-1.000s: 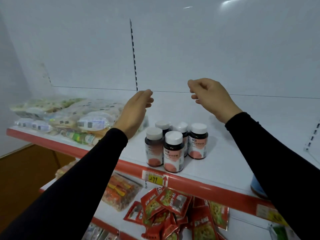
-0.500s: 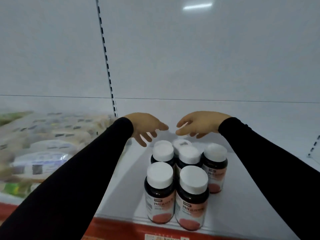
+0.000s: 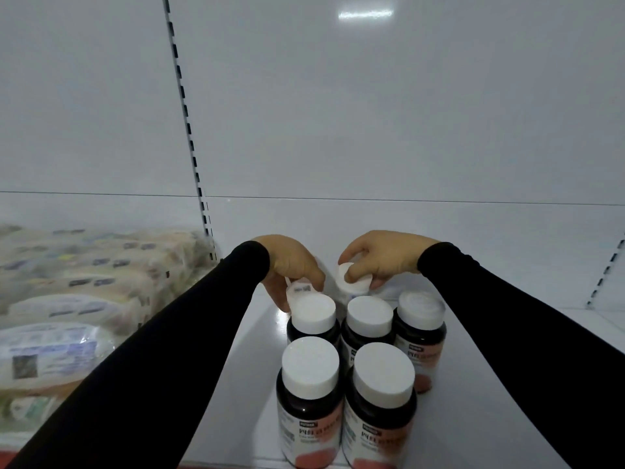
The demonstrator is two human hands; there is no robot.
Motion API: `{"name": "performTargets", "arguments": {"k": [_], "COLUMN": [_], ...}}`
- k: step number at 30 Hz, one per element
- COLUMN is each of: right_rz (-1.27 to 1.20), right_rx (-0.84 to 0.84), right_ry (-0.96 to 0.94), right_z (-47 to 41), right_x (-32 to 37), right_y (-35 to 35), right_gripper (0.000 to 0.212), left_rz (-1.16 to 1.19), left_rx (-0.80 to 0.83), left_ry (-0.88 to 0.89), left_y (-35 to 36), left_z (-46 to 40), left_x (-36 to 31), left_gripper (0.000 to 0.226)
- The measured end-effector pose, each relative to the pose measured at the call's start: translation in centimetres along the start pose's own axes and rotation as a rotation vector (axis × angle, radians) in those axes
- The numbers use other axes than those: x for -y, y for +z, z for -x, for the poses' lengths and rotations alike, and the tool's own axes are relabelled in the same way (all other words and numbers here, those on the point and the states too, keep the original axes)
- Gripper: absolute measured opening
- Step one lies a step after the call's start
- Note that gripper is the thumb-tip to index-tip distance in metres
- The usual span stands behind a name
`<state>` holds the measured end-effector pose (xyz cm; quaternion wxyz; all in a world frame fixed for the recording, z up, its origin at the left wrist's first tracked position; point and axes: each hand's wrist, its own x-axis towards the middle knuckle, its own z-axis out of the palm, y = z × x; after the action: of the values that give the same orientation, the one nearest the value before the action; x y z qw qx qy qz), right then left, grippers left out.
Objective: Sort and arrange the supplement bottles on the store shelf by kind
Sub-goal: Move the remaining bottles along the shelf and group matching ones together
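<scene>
Several dark supplement bottles with white caps and pink-and-white labels stand clustered on the white shelf (image 3: 490, 384). Two stand at the front: the front left bottle (image 3: 309, 401) and the front right bottle (image 3: 380, 411). Behind them stands a row of three (image 3: 368, 319). At the very back, my left hand (image 3: 291, 265) grips the white cap of the back left bottle (image 3: 299, 289). My right hand (image 3: 382, 255) grips the tilted white cap of the back right bottle (image 3: 351, 282). The bodies of both back bottles are hidden by the row in front.
Clear bags of packaged food (image 3: 84, 292) are piled on the shelf to the left, close to my left sleeve. A slotted upright (image 3: 189, 130) runs up the white back panel. Bare shelf surface lies to the right of the bottles.
Both hands have dropped from open above the cluster onto the two rearmost bottles and closed on their caps. The view has moved closer to the shelf.
</scene>
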<state>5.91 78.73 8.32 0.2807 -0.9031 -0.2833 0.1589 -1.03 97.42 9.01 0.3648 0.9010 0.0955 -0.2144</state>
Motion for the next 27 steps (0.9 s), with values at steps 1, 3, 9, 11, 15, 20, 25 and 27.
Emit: {"name": "performTargets", "arguments": {"k": [1,3,9,11,15,20,25,27], "right_rz": [-0.031,-0.115,-0.327,-0.384,-0.418,-0.401,-0.378,-0.366], "right_rx": [-0.045,-0.125,-0.399,-0.477,-0.555,-0.586,-0.651,-0.686], "right_ry": [-0.014,-0.04,-0.125,-0.153,-0.209,-0.231,-0.219,-0.213], "right_z": [0.2,0.7,3.3,4.4,6.5,8.9,11.1,12.3], "right_x": [0.0,-0.1,0.0,0.2,0.7,1.1,1.5,1.5], "right_y": [-0.2,-0.9,-4.4,-5.2,-5.9,-6.1,-6.4,-6.7], "right_gripper": [0.032,0.028,0.025,0.024,0.023,0.023,0.028,0.032], "left_rz": [0.007,0.049,0.392,0.494,0.572,0.538,0.548,0.572], "left_rx": [-0.027,-0.081,-0.305,-0.338,-0.382,-0.346,-0.346,-0.333], "left_ry": [0.008,0.037,0.25,0.3,0.381,0.415,0.48,0.522], "left_y": [-0.1,-0.5,-4.4,-4.9,-4.4,-3.6,-3.2,-3.2], "left_z": [0.1,0.5,3.3,4.3,5.9,7.3,8.4,8.8], "left_x": [0.1,0.1,-0.7,-1.1,-2.0,-2.7,-3.5,-4.1], "left_gripper": [0.037,0.035,0.029,0.026,0.027,0.028,0.018,0.017]}}
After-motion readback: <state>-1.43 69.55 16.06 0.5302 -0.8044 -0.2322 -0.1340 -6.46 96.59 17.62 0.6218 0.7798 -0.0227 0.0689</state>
